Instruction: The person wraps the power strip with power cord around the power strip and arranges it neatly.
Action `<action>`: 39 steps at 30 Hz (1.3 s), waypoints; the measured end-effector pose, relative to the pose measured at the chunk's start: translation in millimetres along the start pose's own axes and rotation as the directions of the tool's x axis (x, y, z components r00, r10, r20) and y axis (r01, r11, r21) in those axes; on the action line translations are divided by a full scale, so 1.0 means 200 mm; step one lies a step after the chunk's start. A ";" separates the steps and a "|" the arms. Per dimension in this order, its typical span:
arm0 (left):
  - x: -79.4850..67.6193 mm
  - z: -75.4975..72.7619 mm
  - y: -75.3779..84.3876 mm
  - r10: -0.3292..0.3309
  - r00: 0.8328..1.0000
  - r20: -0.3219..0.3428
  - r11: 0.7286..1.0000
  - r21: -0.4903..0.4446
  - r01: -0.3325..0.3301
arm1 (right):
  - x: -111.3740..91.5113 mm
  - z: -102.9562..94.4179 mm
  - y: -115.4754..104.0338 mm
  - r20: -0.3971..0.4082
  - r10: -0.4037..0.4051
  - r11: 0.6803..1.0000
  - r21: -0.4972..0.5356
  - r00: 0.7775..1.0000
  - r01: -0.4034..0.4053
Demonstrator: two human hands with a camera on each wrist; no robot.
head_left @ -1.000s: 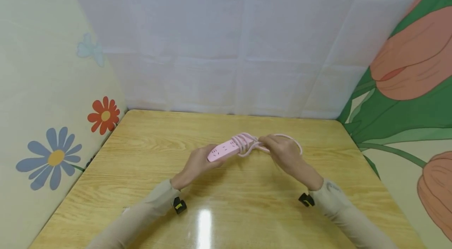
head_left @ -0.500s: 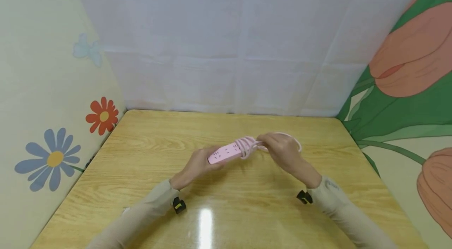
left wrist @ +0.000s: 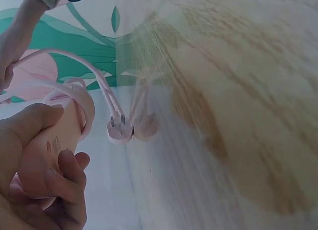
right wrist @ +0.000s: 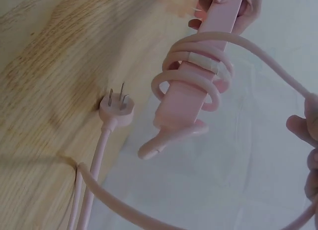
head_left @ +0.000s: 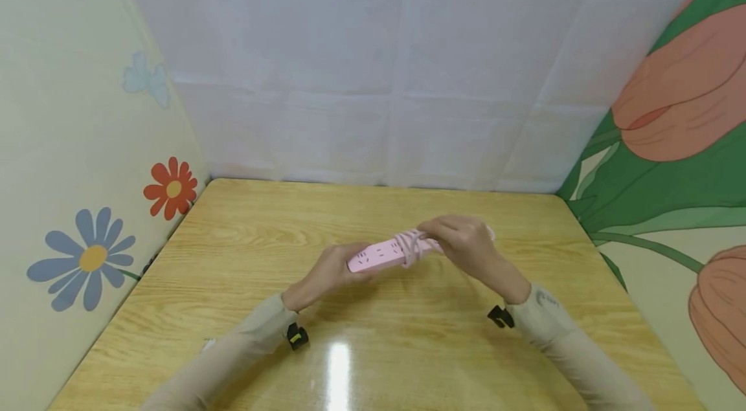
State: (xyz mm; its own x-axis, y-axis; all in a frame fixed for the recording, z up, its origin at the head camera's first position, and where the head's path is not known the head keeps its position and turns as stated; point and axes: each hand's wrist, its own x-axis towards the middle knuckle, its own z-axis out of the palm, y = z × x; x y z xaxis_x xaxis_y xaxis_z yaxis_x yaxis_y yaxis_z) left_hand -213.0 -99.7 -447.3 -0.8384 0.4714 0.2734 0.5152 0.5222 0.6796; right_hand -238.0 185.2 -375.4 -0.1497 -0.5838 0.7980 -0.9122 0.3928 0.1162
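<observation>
My left hand [head_left: 332, 272] grips the near end of a pink power strip [head_left: 379, 254], thumb on one side and curled fingers on the other, as the left wrist view shows. Several turns of its pink cord [right wrist: 189, 83] circle the far part of the strip. My right hand [head_left: 466, 246] pinches the cord beside those turns; in the right wrist view only the fingertips [right wrist: 310, 125] show at the right edge. The three-pin plug [right wrist: 117, 109] hangs on a loose length of cord close to the tabletop; the head view does not show it.
A wood-grain table [head_left: 256, 217] lies under both hands. A white cloth [head_left: 361, 61] hangs behind it, with flower-printed panels [head_left: 87, 139] at the sides. A small pale object [head_left: 208, 344] lies by the left sleeve, partly hidden.
The right hand has moved slightly left with the cord, over the strip's far end. The cord loop behind it shows less. The strip has shifted slightly right in the left hand's grip.
</observation>
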 end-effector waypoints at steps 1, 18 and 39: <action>0.00 0.00 0.00 0.003 1.000 0.005 1.000 0.005 -0.003 | 0.00 0.00 0.00 -0.001 -0.001 1.000 -0.004 1.000 0.001; 0.01 0.04 0.03 0.089 0.992 0.087 0.991 0.087 -0.097 | 0.05 -0.05 0.06 0.039 0.017 0.999 -0.042 0.999 -0.015; 0.01 0.04 0.05 0.230 0.953 0.196 0.970 0.026 -0.240 | 0.08 0.00 0.08 0.211 0.015 1.000 -0.008 0.977 -0.013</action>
State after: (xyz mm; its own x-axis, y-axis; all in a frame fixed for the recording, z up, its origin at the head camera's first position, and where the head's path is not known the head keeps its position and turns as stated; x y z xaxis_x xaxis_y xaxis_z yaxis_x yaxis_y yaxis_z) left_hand -208.6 -87.6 -444.5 -0.6456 0.7090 0.2837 0.7058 0.4122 0.5761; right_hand -254.5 182.1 -361.4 -0.2402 -0.7146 0.6570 -0.9071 0.4062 0.1101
